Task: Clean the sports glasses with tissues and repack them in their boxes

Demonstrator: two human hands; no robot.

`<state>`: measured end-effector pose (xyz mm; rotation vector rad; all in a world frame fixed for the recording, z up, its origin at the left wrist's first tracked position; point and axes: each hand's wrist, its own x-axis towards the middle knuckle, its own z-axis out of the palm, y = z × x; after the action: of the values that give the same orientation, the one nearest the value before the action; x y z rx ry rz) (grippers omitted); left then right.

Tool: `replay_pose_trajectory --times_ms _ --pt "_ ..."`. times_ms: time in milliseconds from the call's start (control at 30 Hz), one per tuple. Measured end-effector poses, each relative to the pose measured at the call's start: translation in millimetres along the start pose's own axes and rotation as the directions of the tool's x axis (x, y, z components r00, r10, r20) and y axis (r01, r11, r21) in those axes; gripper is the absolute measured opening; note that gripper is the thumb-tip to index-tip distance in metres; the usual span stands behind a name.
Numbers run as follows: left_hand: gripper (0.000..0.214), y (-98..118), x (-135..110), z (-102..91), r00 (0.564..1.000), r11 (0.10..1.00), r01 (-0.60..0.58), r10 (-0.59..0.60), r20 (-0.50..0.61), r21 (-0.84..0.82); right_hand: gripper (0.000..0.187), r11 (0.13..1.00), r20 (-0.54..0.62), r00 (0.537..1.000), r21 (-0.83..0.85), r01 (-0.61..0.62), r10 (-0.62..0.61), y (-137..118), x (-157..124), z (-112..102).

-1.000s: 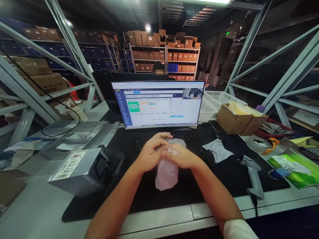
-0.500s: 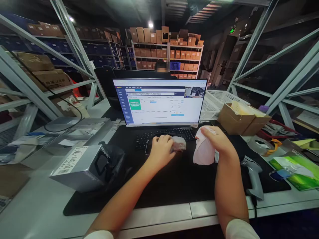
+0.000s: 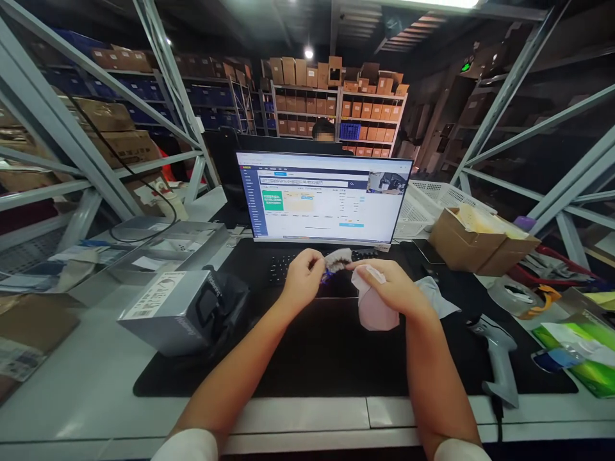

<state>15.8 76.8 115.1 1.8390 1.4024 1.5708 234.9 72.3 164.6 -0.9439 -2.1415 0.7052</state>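
Note:
My left hand (image 3: 302, 280) is closed in a pinch on a small clear packet (image 3: 337, 258) with something dark inside, held above the keyboard (image 3: 288, 269). My right hand (image 3: 391, 288) grips a pale pink bag (image 3: 375, 308) by its top, with the bag hanging below the fingers. The two hands are close together over the black desk mat (image 3: 336, 358), in front of the lit monitor (image 3: 324, 198).
A grey product box (image 3: 166, 310) lies at the left of the mat. A small grey pouch (image 3: 435, 296), a barcode scanner (image 3: 500, 358), a tape roll (image 3: 516, 296) and an open carton (image 3: 475, 240) are at the right. A person sits behind the monitor.
The hands parted, the right carrying the pink bag to the right while the left picked up the clear packet by the keyboard. Now both have come together again.

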Motion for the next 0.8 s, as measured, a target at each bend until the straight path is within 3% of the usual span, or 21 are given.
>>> replay_pose_trajectory --times_ms 133,267,367,467,567,700,800 --pt "0.015 16 0 -22.6 0.968 0.865 0.219 -0.251 -0.011 -0.451 0.033 0.976 -0.142 0.973 0.101 0.196 -0.18 -14 -6 13" --pt "0.015 39 -9 -45.1 0.948 0.717 0.268 -0.314 0.045 -0.644 0.026 0.913 -0.122 0.915 0.096 0.396 -0.384 -28 -13 30" --pt "0.018 54 -18 -54.9 0.949 0.649 0.304 -0.267 0.166 -0.697 0.023 0.878 -0.106 0.882 0.097 0.469 -0.46 -35 -15 41" --pt "0.02 60 -23 -54.5 0.916 0.563 0.401 -0.237 0.324 -0.723 0.026 0.854 -0.196 0.854 0.116 0.508 -0.482 -35 -15 51" --pt "0.024 58 -20 -47.2 0.899 0.414 0.419 -0.314 0.305 -0.808 0.027 0.838 -0.311 0.824 0.129 0.53 -0.473 -33 -13 58" --pt "0.022 52 -15 -38.3 0.836 0.259 0.472 -0.434 0.336 -0.843 0.027 0.867 -0.27 0.852 0.102 0.488 -0.448 -31 -10 62" --pt "0.022 50 -17 -36.2 0.821 0.287 0.535 -0.398 0.409 -0.795 0.029 0.888 -0.256 0.867 0.06 0.456 -0.428 -32 -8 62"
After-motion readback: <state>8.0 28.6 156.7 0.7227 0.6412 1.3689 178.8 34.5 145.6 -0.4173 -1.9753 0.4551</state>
